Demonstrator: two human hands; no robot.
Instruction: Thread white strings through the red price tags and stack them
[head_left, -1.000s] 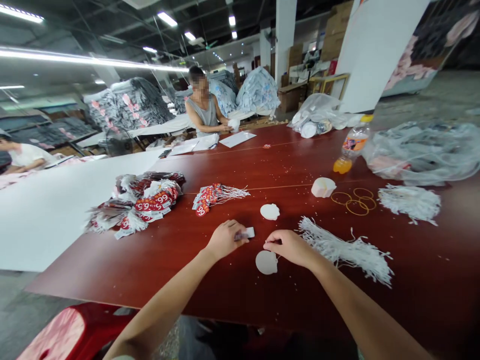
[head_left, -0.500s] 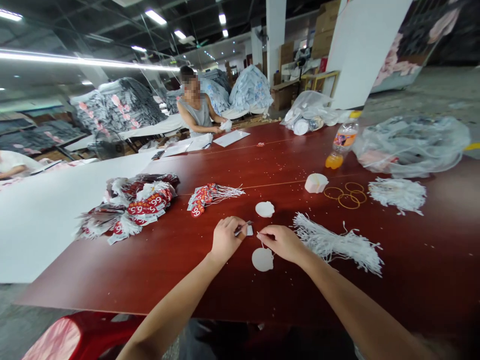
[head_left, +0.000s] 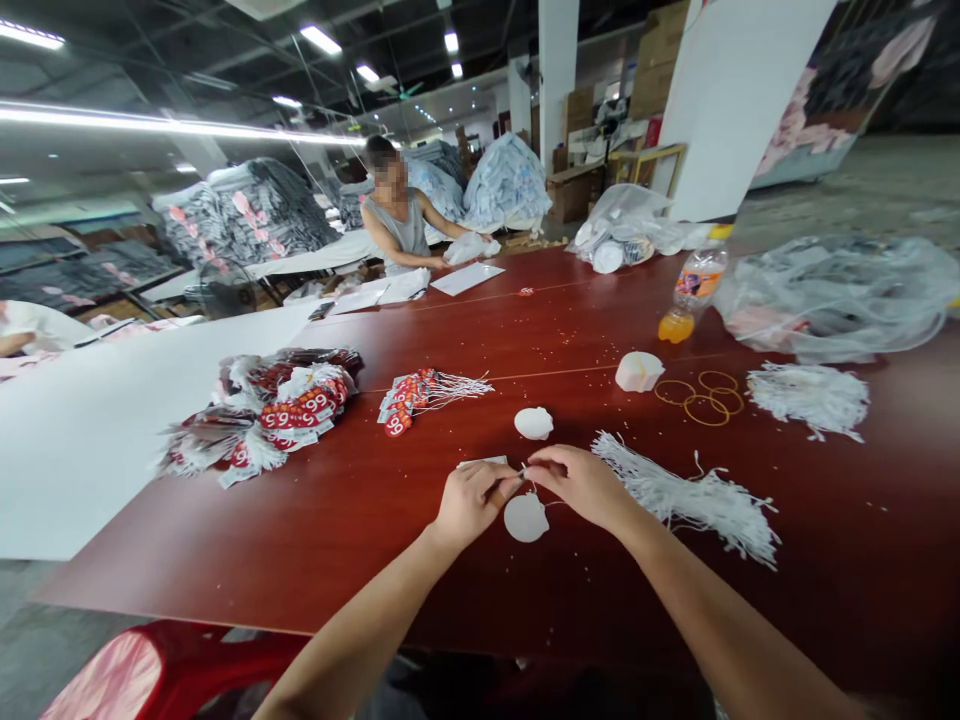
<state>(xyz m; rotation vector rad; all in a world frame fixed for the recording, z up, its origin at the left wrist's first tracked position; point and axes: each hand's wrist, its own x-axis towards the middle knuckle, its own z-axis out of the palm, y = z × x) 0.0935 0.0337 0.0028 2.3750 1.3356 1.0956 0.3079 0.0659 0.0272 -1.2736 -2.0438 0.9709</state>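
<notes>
Both hands meet at the near middle of the head view. Left hand (head_left: 471, 503) has its grip pinched on a small slip of card (head_left: 484, 463) and the end of a white string, while the right hand (head_left: 581, 485) pinches the same string from 3 o'clock, fingertips nearly touching the left's. A round white tag (head_left: 526, 518) lies flat on the dark red surface (head_left: 315, 520) just below the two hands, at their 6 o'clock. At 3 o'clock of the right hand lies a bundle of white strings (head_left: 686, 495). A second round tag (head_left: 534, 423) sits at 12 o'clock of the hands, and beyond it at 1 o'clock a stack of tags (head_left: 639, 371) with rubber bands (head_left: 701, 395) beside it. At 10 o'clock lie bunches of red price tags (head_left: 409, 392). An orange drink bottle (head_left: 690, 290) stands at 1 o'clock, farther off. Another person (head_left: 401, 220) works at the far end.
</notes>
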